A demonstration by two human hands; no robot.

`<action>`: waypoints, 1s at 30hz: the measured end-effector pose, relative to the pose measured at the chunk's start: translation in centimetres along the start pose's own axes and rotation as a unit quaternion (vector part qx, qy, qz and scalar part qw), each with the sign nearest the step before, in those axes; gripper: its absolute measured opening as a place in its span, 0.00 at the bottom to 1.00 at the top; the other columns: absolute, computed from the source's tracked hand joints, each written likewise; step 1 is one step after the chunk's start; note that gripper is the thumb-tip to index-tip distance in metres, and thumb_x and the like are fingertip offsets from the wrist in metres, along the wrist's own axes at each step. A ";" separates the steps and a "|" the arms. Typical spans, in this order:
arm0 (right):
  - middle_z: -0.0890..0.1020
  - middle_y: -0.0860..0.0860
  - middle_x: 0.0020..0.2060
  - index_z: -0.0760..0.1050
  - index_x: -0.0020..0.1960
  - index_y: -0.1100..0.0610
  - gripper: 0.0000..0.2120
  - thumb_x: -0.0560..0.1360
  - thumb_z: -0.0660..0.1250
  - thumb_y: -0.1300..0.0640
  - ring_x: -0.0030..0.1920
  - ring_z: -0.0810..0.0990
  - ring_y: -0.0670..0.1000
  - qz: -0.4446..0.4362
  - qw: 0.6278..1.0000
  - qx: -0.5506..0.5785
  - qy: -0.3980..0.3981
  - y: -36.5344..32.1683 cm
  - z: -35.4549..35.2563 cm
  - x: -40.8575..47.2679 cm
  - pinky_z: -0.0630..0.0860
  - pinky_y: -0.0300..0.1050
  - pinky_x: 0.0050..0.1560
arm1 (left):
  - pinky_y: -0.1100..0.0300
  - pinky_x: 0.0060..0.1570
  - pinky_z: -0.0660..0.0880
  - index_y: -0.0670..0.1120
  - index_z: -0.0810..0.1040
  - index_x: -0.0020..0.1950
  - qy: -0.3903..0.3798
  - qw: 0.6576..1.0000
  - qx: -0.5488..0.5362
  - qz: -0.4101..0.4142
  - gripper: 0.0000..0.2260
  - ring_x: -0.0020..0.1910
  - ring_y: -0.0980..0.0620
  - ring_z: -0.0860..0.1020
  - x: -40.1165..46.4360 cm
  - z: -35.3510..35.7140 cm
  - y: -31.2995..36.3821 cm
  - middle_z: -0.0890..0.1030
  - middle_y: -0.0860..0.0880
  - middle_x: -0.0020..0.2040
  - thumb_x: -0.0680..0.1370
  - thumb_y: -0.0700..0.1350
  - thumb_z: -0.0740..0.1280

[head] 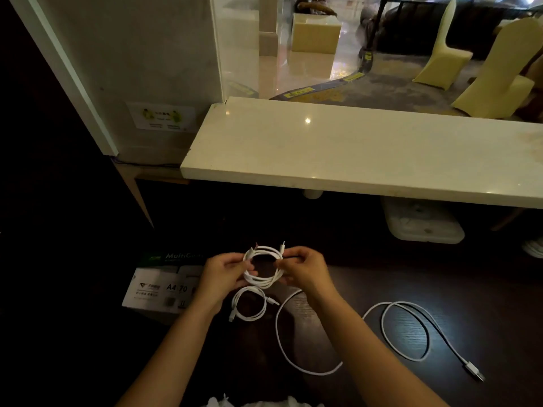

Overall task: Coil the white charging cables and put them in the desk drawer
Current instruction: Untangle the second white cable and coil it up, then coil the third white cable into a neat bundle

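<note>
A box of A4 paper [160,284] sits at the far left of the dark counter [484,304], its right end hidden behind the left hand [224,274]. That hand pinches the left side of a coiled white cable [264,267] held up above the counter, while the right hand [304,270] pinches the coil's right side, so both hands are closed on the same loop with its plug ends sticking up at the top. Directly below the held coil, a smaller coiled cable [248,306] lies flat on the counter, just right of the paper box and between the two forearms. Right of the held coil, a loose uncoiled cable [405,327] sprawls in wide loops, passing under the right forearm and ending in a USB plug [474,373] far right. The dark surface around that loose cable lies open. Beyond the held coil, a pale stone ledge [352,154] overhangs the back of the counter.
</note>
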State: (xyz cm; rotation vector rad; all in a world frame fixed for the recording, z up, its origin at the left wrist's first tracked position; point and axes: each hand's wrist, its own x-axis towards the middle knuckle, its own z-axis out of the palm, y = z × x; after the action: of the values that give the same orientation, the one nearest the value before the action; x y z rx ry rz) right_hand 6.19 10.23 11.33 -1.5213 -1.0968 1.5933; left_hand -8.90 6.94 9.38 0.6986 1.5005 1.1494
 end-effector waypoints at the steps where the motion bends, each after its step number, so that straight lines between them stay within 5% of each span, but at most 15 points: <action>1: 0.77 0.53 0.30 0.73 0.40 0.60 0.07 0.72 0.67 0.70 0.28 0.77 0.48 0.018 1.000 -0.015 -0.001 0.7 0.3 0.1 0.73 0.34 0.23 | 0.66 0.33 0.79 0.43 0.78 0.42 0.009 1.000 0.028 -0.003 0.07 0.31 0.57 0.82 0.0 -0.4 -0.7 0.80 0.44 0.37 0.76 0.33 0.64; 6: 0.77 0.54 0.31 0.72 0.36 0.57 0.10 0.71 0.68 0.69 0.28 0.78 0.48 0.072 0.994 -0.077 -0.010 4.3 2.0 1.1 0.78 0.39 0.26 | 0.66 0.30 0.75 0.45 0.78 0.39 0.045 0.987 0.155 -0.012 0.07 0.33 0.52 0.77 0.9 -2.1 -4.3 0.78 0.47 0.34 0.74 0.35 0.67; 10: 0.78 0.53 0.32 0.71 0.34 0.53 0.11 0.70 0.71 0.64 0.32 0.78 0.51 0.086 0.983 -0.161 0.002 6.1 2.8 1.9 0.80 0.52 0.42 | 0.61 0.36 0.73 0.44 0.77 0.37 0.060 0.968 0.244 -0.004 0.06 0.32 0.57 0.74 1.6 -2.4 -5.8 0.76 0.52 0.32 0.72 0.35 0.69; 16: 0.82 0.54 0.39 0.75 0.35 0.52 0.06 0.70 0.70 0.59 0.43 0.79 0.51 0.069 0.961 -0.267 0.006 7.1 3.0 2.4 0.69 0.39 0.42 | 0.54 0.40 0.73 0.40 0.80 0.36 0.082 0.937 0.336 0.042 0.04 0.38 0.47 0.78 2.3 -2.5 -7.9 0.80 0.44 0.34 0.70 0.38 0.72; 19: 0.83 0.55 0.43 0.79 0.43 0.57 0.04 0.71 0.69 0.57 0.46 0.80 0.52 0.075 0.954 -0.289 0.007 7.5 3.1 2.6 0.68 0.38 0.42 | 0.55 0.41 0.73 0.40 0.80 0.37 0.091 0.932 0.346 0.048 0.04 0.41 0.46 0.77 2.5 -2.6 -8.5 0.78 0.46 0.36 0.70 0.39 0.72; 23: 0.84 0.53 0.43 0.71 0.33 0.49 0.10 0.70 0.69 0.54 0.47 0.81 0.53 0.061 0.941 -0.333 0.012 8.2 3.2 3.2 0.70 0.41 0.44 | 0.58 0.40 0.70 0.44 0.77 0.36 0.088 0.937 0.337 0.026 0.05 0.41 0.46 0.77 2.7 -2.8 -8.6 0.79 0.45 0.39 0.70 0.39 0.72; 26: 0.84 0.53 0.42 0.77 0.39 0.51 0.03 0.70 0.69 0.53 0.46 0.82 0.54 0.049 0.934 -0.355 0.003 8.8 3.3 3.0 0.75 0.45 0.47 | 0.58 0.40 0.71 0.45 0.77 0.37 0.079 0.937 0.341 0.016 0.04 0.41 0.47 0.77 2.7 -3.0 -8.9 0.80 0.42 0.42 0.70 0.39 0.72; 30: 0.85 0.53 0.43 0.80 0.46 0.53 0.07 0.69 0.69 0.51 0.46 0.82 0.54 0.031 0.933 -0.359 -0.001 9.6 3.1 2.8 0.78 0.50 0.49 | 0.59 0.41 0.72 0.44 0.78 0.40 0.065 0.938 0.340 0.022 0.04 0.42 0.48 0.77 2.3 -3.1 -9.0 0.81 0.42 0.44 0.69 0.38 0.72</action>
State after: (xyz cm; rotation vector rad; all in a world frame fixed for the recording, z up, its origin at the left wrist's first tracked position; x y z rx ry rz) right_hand 3.60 8.31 1.40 -2.0168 -1.7722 1.2823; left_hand -11.11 4.81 0.10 1.1372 2.0271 0.6974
